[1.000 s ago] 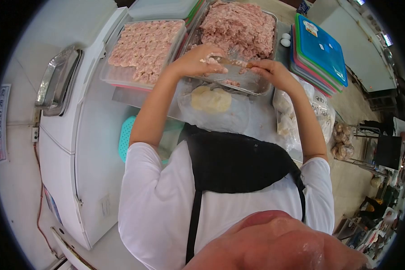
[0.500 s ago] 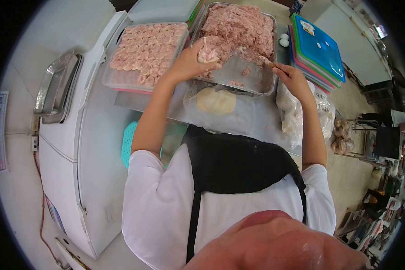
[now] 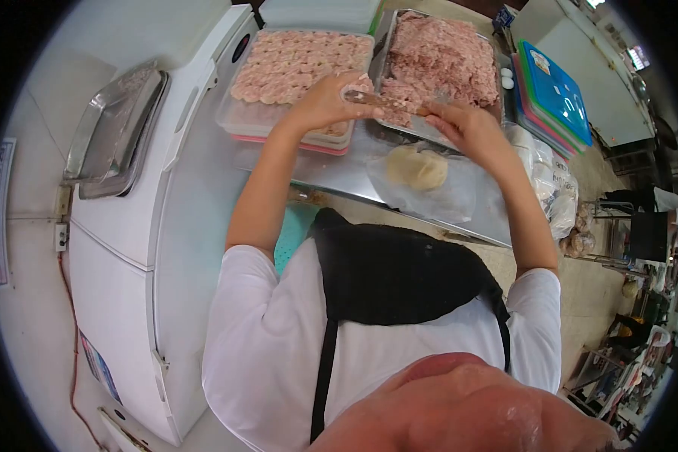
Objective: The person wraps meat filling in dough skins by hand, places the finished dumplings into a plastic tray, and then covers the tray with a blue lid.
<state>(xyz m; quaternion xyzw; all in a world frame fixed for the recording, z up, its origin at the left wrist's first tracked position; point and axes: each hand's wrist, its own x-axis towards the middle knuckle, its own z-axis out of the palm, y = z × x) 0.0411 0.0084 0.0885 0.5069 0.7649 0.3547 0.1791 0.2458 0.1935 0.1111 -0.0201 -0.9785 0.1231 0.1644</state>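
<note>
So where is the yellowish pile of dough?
In the head view, the dough pile lies in clear plastic on the steel counter, just nearer the person than the right hand and the meat tray.

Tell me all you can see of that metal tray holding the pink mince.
The metal tray is a shallow, shiny rectangular pan, steel by its look, lying flat at the far side of the counter. Pink minced meat is heaped over most of it; its near end looks scraped nearly bare. A clear box of folded dumplings sits to its left, stacked coloured lids on its right. The right hand, holding a thin stick, is over its near edge.
</note>
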